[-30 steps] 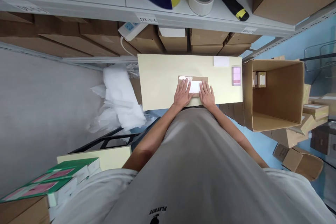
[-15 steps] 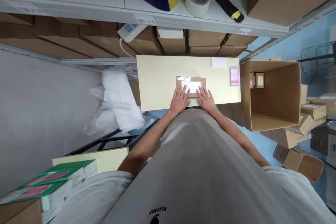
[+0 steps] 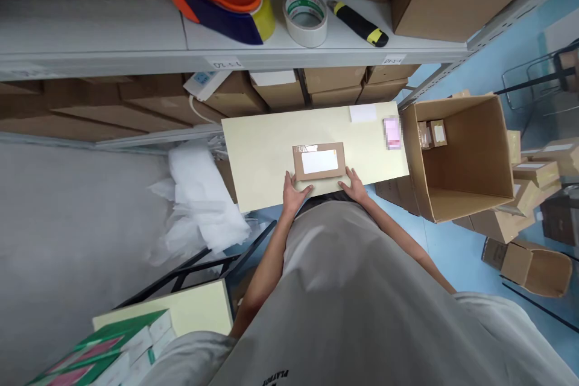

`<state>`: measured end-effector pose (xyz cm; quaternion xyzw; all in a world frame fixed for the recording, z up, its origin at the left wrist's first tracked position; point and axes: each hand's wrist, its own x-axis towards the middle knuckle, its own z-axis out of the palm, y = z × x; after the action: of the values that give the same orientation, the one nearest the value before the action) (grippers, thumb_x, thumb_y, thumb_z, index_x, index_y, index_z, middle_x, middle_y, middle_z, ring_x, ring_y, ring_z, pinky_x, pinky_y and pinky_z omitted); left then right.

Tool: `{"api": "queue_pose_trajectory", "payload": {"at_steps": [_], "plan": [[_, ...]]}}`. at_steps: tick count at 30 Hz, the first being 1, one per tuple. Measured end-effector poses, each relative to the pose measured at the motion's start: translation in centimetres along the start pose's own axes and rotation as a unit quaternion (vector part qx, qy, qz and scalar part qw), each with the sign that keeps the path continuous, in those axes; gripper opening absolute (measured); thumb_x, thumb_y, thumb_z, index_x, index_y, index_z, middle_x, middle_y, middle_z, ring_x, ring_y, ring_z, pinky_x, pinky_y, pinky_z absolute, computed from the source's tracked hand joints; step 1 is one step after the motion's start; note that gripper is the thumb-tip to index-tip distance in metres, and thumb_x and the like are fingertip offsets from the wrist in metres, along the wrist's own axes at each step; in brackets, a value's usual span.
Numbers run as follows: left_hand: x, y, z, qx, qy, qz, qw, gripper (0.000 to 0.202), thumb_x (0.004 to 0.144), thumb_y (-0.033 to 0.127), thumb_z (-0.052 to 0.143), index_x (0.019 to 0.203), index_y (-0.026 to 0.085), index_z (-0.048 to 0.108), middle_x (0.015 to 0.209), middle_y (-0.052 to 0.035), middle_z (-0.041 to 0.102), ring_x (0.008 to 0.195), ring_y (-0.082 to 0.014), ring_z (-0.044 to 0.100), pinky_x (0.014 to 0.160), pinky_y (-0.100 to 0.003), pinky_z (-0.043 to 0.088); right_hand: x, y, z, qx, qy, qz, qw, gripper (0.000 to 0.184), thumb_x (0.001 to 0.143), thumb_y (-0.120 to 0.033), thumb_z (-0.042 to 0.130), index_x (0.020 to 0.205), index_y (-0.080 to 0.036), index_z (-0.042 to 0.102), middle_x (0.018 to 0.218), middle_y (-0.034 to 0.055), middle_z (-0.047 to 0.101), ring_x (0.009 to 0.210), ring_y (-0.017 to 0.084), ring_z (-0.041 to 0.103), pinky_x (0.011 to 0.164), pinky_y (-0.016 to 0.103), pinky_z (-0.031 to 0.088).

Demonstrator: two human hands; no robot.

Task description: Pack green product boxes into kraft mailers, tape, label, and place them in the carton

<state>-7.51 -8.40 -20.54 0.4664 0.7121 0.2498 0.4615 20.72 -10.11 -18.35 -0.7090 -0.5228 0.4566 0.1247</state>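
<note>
Box, small, brown, lies flat on cream table, white label facing up. Left hand at its near left corner, right hand at near right corner; both open, thumbs spread from fingers, contact unclear. Large open carton beside table's right end, near pink pack.

The one view looks from the person's head, forward and steeply down, and takes in a wide field. The shirt, nearest the lens, fills the bottom centre; the left hand, right hand and table lie farther off, mid-frame. The shelf spans the top, wall at left, floor lower right.
</note>
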Motion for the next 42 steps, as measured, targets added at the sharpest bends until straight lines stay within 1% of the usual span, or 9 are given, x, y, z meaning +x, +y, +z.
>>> {"api": "queue_pose_trajectory", "payload": {"at_steps": [3,6,14,19,23,27,32,37,42], "plan": [[-0.7,1.6,0.1,-0.028,0.024,-0.034,0.999,0.113,0.083,0.027,0.097,0.178,0.015,0.037,0.164,-0.0224,0.067,0.163,-0.0365,0.056,0.142,-0.054,0.037,-0.6,-0.7,-0.9,0.063,0.023,-0.019,0.998,0.093,0.100,-0.071,0.074,0.177,-0.025,0.050,0.180,0.0104,0.054,0.179,0.034,0.030,0.144,0.055,0.033],[-1.1,4.2,-0.2,-0.064,0.039,0.025,0.997,0.098,0.088,0.029,0.094,0.173,0.017,0.047,0.154,-0.0183,0.075,0.163,-0.0316,0.057,0.143,-0.051,0.036,-1.7,-1.4,-3.3,0.100,0.086,-0.040,0.990,0.092,0.099,-0.076,0.073,0.174,-0.025,0.056,0.180,0.0091,0.053,0.179,0.033,0.030,0.146,0.053,0.030],[-0.9,10.9,1.6,-0.046,-0.049,-0.020,0.998,0.052,0.099,0.035,0.082,0.146,0.014,0.074,0.134,-0.0178,0.085,0.137,-0.0322,0.079,0.128,-0.049,0.055,-3.1,-0.4,-8.6,0.134,0.120,0.036,0.983,0.079,0.099,-0.069,0.075,0.162,-0.022,0.069,0.172,0.0125,0.062,0.174,0.039,0.039,0.143,0.060,0.035],[-1.9,14.0,3.0,0.027,-0.060,-0.031,0.997,0.051,0.097,0.046,0.080,0.137,0.015,0.080,0.110,-0.0132,0.090,0.123,-0.0329,0.084,0.119,-0.048,0.061,-4.1,0.5,-11.0,0.177,0.160,0.041,0.970,0.066,0.101,-0.062,0.075,0.154,-0.021,0.076,0.163,0.0131,0.071,0.162,0.038,0.058,0.140,0.055,0.042],[-3.2,18.2,6.0,0.044,-0.056,-0.007,0.997,0.057,0.096,0.057,0.075,0.136,0.016,0.081,0.101,-0.0106,0.090,0.117,-0.0331,0.085,0.110,-0.046,0.066,-6.1,1.3,-16.3,0.238,0.227,0.016,0.944,0.055,0.100,-0.056,0.079,0.146,-0.026,0.082,0.156,0.0080,0.076,0.153,0.037,0.066,0.135,0.053,0.049],[-4.9,24.3,11.8,0.046,-0.109,0.029,0.993,0.056,0.097,0.062,0.073,0.132,0.019,0.082,0.113,-0.0110,0.089,0.121,-0.0328,0.084,0.113,-0.046,0.066,-8.0,4.7,-23.7,0.307,0.321,0.000,0.896,0.046,0.101,-0.054,0.080,0.140,-0.030,0.085,0.146,0.0057,0.081,0.140,0.037,0.073,0.131,0.055,0.051],[-7.7,32.1,22.5,0.077,-0.269,0.097,0.955,0.055,0.104,0.057,0.071,0.146,0.022,0.076,0.145,-0.0124,0.082,0.141,-0.0327,0.076,0.124,-0.047,0.061,-10.3,14.1,-30.2,0.391,0.467,0.067,0.790,0.046,0.102,-0.057,0.076,0.130,-0.023,0.087,0.138,0.0101,0.083,0.134,0.033,0.074,0.126,0.052,0.054],[-9.7,36.2,35.8,0.187,-0.395,0.198,0.877,0.065,0.111,0.060,0.062,0.164,0.022,0.061,0.164,-0.0133,0.069,0.148,-0.0345,0.070,0.127,-0.048,0.057,-13.1,24.7,-30.4,0.437,0.541,0.215,0.686,0.055,0.099,-0.060,0.073,0.133,-0.017,0.079,0.139,0.0156,0.081,0.133,0.030,0.075,0.124,0.052,0.056],[-10.4,33.3,48.6,0.335,-0.441,0.204,0.807,0.077,0.113,0.053,0.057,0.170,0.003,0.046,0.173,-0.0310,0.054,0.165,-0.0422,0.050,0.139,-0.055,0.039,-12.4,31.1,-27.0,0.494,0.480,0.340,0.641,0.057,0.087,-0.055,0.079,0.130,-0.016,0.075,0.140,0.0154,0.081,0.133,0.031,0.075,0.122,0.051,0.057]]}}
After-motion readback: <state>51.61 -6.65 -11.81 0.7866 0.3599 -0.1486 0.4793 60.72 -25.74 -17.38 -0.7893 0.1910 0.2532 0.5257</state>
